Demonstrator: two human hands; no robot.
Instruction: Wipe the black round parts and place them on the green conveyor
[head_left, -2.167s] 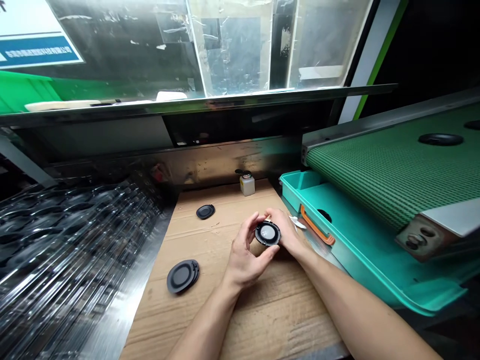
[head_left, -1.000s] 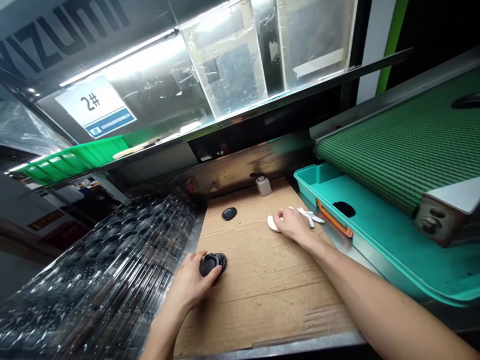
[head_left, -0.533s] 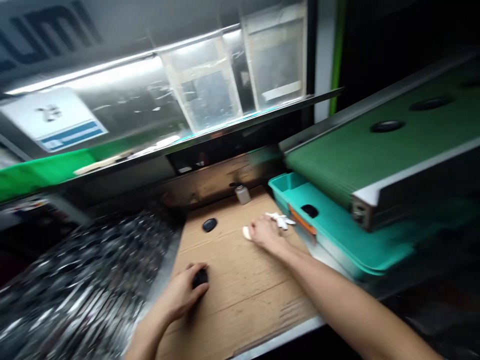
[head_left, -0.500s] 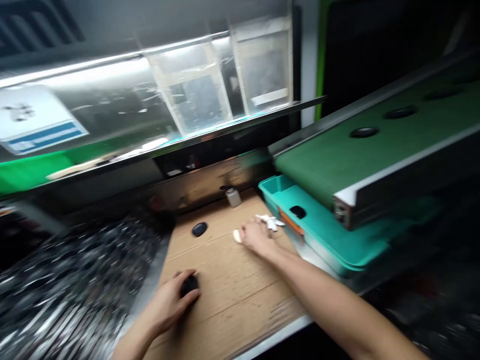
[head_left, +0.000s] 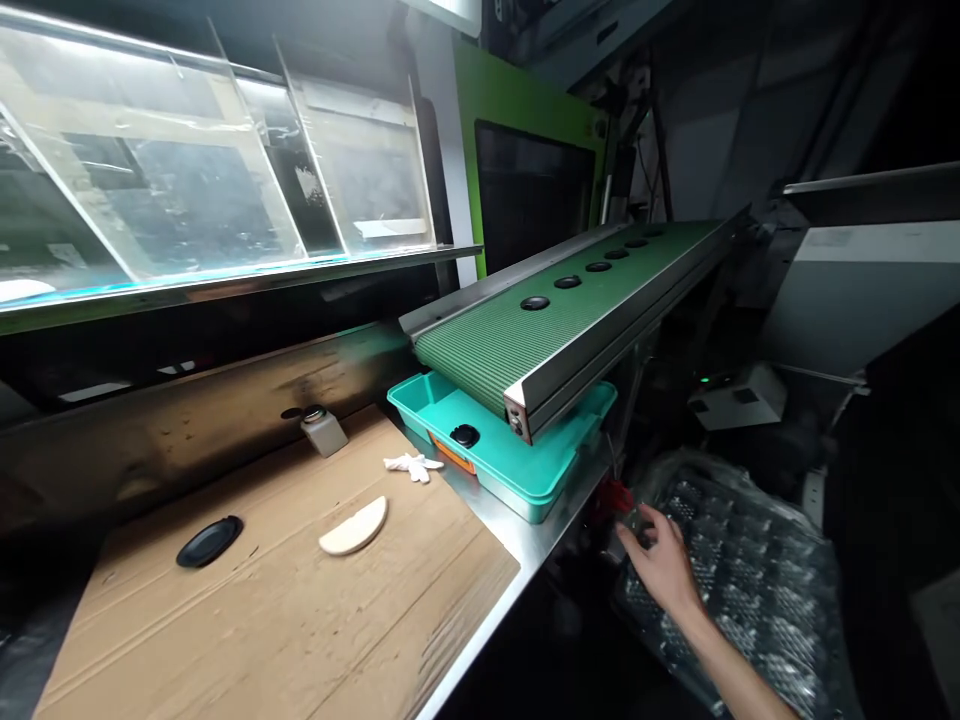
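My right hand (head_left: 664,565) reaches out past the right side of the table, thumb and fingers apart, with nothing visible between them. It is over the near side of a stack of clear plastic trays (head_left: 750,590) with a filmy plastic edge. A blurred red thing (head_left: 616,497) shows just beyond the fingertips. My left hand is out of view. On the cardboard sheet (head_left: 285,640) lie a black oval part (head_left: 210,541), a cream half-round pad (head_left: 355,527) and a crumpled white cloth or glove (head_left: 413,466). At the back of the cardboard stands a small container (head_left: 324,432).
A green conveyor belt (head_left: 495,345) carries several black oval parts (head_left: 535,303) in a row. Its lower end overhangs a teal tray (head_left: 517,485) with one black part (head_left: 465,435) in it. A pale box (head_left: 742,398) stands behind the trays.
My view has swung right. My right hand has left the cream pad and moved over to the plastic trays. My left hand, which was on a black part, has gone out of view.
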